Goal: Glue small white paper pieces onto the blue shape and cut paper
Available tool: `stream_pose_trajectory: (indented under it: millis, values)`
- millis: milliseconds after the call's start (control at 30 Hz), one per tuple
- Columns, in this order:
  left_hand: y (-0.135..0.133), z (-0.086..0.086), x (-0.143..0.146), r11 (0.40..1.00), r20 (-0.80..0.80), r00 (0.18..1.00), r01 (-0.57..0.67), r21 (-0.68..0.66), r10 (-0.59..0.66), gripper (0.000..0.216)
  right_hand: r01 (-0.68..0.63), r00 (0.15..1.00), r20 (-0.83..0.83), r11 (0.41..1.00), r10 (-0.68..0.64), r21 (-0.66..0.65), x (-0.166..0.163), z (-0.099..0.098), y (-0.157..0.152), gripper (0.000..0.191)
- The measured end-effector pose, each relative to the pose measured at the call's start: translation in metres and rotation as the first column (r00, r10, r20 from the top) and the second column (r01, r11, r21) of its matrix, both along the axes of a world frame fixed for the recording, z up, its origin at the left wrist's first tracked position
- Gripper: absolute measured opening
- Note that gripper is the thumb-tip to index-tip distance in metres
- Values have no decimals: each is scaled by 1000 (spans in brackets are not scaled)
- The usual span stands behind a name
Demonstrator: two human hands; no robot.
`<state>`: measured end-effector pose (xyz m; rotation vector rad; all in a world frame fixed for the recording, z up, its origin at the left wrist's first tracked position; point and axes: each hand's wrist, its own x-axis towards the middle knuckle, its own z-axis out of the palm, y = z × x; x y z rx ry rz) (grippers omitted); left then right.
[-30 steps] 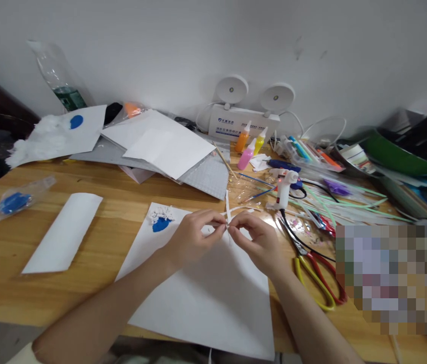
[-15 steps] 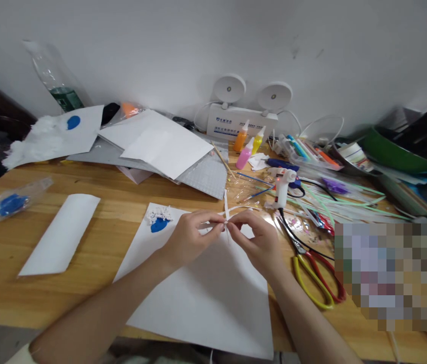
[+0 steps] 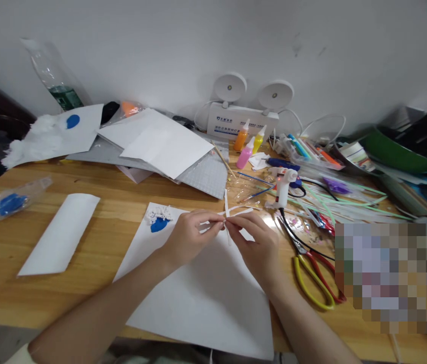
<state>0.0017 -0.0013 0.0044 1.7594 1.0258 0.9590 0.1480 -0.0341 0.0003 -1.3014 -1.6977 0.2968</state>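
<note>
Over a large white paper sheet, my left hand and my right hand meet fingertip to fingertip. Both pinch narrow white strips where these cross, and the strip ends stick out beyond the fingers. The exact crossing is mostly hidden by my fingertips, and I cannot tell whether the strips are paper or ribbon. Near my left hand, at the sheet's upper left corner, lies a blue patch with white crumbly bits over it.
Right of my right hand lie scissors with yellow and red handles. Behind them stands a white glue gun with a lit red light. Small paint bottles stand before an emergency lamp. A folded white paper lies left.
My right hand's fingers have shifted slightly and lie flatter against the pinched spot. The strips stay between both hands; my left hand has barely moved.
</note>
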Motion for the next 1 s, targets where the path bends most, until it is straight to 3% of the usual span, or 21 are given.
stream_pose_trajectory:
  millis: [167, 500, 1000]
  values:
    - [-1, -1, 0, 1000, 12, 1000, 20, 9, -20, 16, 1, 1000, 25, 996, -3, 88, -2, -3, 0, 13]
    - [1, 1, 1, 997, -25, 997, -73, 34, 74, 12, -23, 1000, 2, 999, 23, -28, -1, 2, 2, 10]
    - [-1, 4, 1, 1000, -2, 1000, -6, -27, 6, 13, -35, 999, -16, 999, 34, -40, -2, 0, 1, 10]
